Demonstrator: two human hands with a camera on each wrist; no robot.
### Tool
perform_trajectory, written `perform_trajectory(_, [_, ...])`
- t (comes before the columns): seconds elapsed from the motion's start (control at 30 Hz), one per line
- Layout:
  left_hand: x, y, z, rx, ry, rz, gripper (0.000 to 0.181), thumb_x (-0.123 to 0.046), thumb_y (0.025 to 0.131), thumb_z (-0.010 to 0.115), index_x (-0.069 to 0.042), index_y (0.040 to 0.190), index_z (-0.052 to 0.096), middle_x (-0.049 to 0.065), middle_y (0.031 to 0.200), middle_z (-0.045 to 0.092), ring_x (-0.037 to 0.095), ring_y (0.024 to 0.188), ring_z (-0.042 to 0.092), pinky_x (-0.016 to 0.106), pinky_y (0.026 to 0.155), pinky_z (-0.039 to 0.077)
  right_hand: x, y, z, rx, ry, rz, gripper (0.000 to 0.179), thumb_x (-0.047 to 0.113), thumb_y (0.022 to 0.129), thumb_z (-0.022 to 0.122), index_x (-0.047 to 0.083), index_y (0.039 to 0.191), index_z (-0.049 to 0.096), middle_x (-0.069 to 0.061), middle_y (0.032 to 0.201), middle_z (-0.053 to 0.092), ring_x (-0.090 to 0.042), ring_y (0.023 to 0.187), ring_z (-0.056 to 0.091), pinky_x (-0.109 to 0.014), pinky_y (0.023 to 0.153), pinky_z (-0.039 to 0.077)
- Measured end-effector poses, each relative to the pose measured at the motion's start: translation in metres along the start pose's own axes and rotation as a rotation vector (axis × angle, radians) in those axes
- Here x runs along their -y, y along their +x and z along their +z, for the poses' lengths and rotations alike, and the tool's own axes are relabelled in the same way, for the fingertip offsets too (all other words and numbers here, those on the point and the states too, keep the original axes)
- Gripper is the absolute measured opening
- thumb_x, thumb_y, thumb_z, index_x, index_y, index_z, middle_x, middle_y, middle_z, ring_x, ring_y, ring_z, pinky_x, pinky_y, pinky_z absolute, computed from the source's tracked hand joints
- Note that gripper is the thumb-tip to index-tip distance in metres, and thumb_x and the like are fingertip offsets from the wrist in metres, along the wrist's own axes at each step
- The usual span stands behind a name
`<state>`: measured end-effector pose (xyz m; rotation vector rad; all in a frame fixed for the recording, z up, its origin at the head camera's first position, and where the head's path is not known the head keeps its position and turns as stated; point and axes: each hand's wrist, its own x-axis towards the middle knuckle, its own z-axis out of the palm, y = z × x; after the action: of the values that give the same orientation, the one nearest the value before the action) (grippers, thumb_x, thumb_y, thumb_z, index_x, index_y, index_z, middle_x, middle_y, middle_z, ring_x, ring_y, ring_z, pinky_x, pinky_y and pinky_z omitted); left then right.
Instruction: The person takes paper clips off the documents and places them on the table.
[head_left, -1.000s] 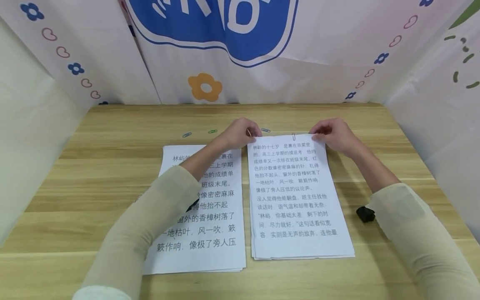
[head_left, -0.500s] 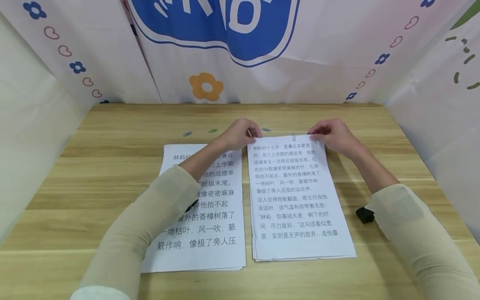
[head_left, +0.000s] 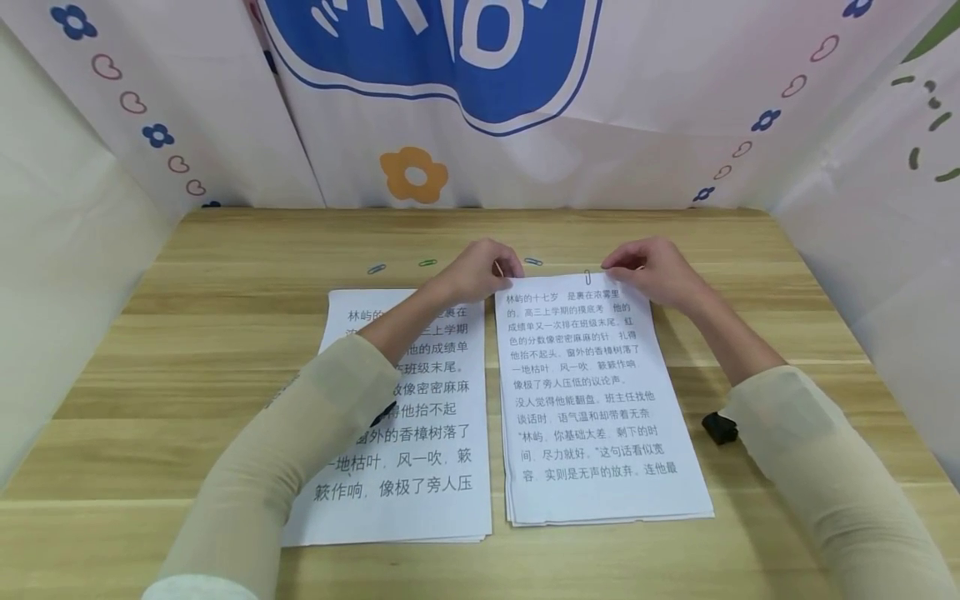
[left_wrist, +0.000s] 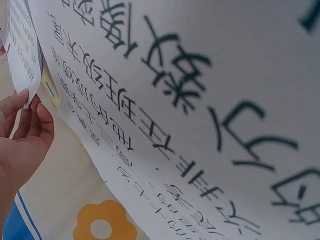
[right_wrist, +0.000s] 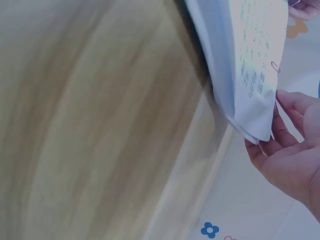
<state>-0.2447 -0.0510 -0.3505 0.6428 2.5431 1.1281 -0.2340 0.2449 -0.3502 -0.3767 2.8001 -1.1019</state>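
A clipped stack of printed paper (head_left: 600, 492) lies at the middle right of the table, its top edge slightly raised. Along that edge, a paper clip (head_left: 588, 277) is fastened right of the middle; it looks reddish in the right wrist view. My left hand (head_left: 478, 271) pinches the stack's top left corner between thumb and fingers, as the left wrist view also shows. Just right of the clip, my right hand (head_left: 656, 271) holds the top edge, thumb at the edge and fingers behind the sheets (right_wrist: 257, 107).
A second printed stack (head_left: 420, 521) lies to the left, partly under my left forearm. Loose paper clips sit near the back: a blue one (head_left: 377, 268), a green one (head_left: 427, 262) and another blue one (head_left: 533, 262). A printed cloth (head_left: 637, 158) hangs behind the table.
My right hand has slid left along the top edge, from the right corner toward the paper clip. My left hand keeps its pinch on the left corner.
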Motion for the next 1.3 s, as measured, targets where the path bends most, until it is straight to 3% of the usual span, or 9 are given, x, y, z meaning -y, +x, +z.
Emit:
perform_trajectory(0.47, [0.001,0.001,0.001,-0.008,0.011,0.002,0.016,0.008,0.096,0.065,-0.002,0.104,0.073,0.01,0.104,0.067,0.023,0.098,0.061,0.028,0.088,0.053,0.007,0.009,0.01,0.028,-0.02,-0.053,0.016,0.0,0.098,0.066,-0.002,0.11,0.077,-0.019,0.107,0.074,-0.027,0.088,0.059,-0.023,0.072,0.046])
perform_trajectory(1.3, [0.004,0.001,0.002,-0.011,-0.014,0.004,0.016,0.008,0.095,0.065,-0.002,0.104,0.073,0.011,0.103,0.067,0.023,0.096,0.061,0.028,0.086,0.053,0.01,0.012,0.016,0.034,-0.025,-0.043,0.012,0.002,0.099,0.066,0.0,0.106,0.076,-0.016,0.102,0.072,-0.025,0.086,0.058,-0.025,0.072,0.045])
